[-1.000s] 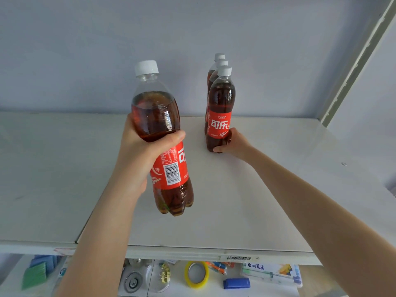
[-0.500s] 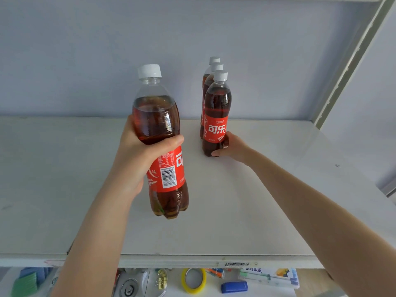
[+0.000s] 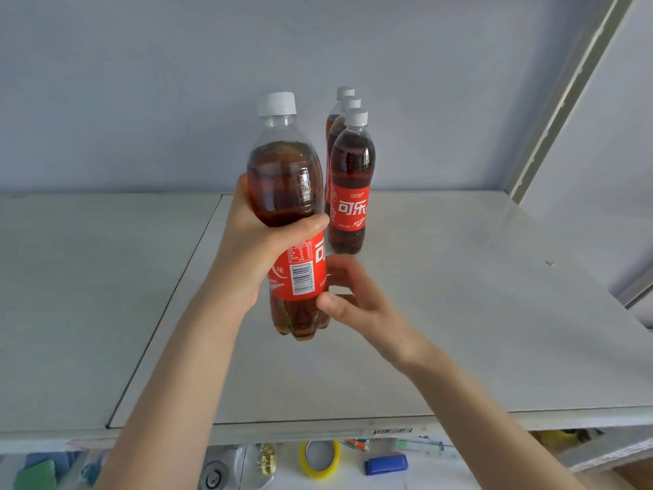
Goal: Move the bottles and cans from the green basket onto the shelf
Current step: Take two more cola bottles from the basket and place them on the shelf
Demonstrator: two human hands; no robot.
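- Pale grey shelf (image 3: 459,313), smooth and matte, made of two flat panels meeting at a thin dark seam left of centre; barcode sticker on the front lip.
- Behind, a plain blue-grey wall (image 3: 141,83); at right, a slotted pale metal upright (image 3: 551,122) rising on a slant.
- Held upright above the front half of the shelf: a clear plastic cola bottle (image 3: 289,213), white ribbed cap, dark brown liquid, red wrap label with white characters and a barcode, lobed base clear of the surface.
- Left hand (image 3: 258,249) clenched round the bottle's waist from the left, thumb across the front just above the label.
- Right hand (image 3: 349,295), motion-blurred, at the bottle's lower right, thumb tip touching the label's bottom edge, fingers loosely curled and spread; grip released, nothing grasped.
- Further back, three matching bottles (image 3: 349,185) standing on the shelf in a single file toward the wall, the front one well seen, the two behind showing little but caps and shoulders.
- Below the shelf edge, a lower level with small clutter: a yellow tape roll (image 3: 319,459), a blue rectangular block (image 3: 386,465), a green ridged item (image 3: 35,475) at far left, other pieces too blurred to tell.
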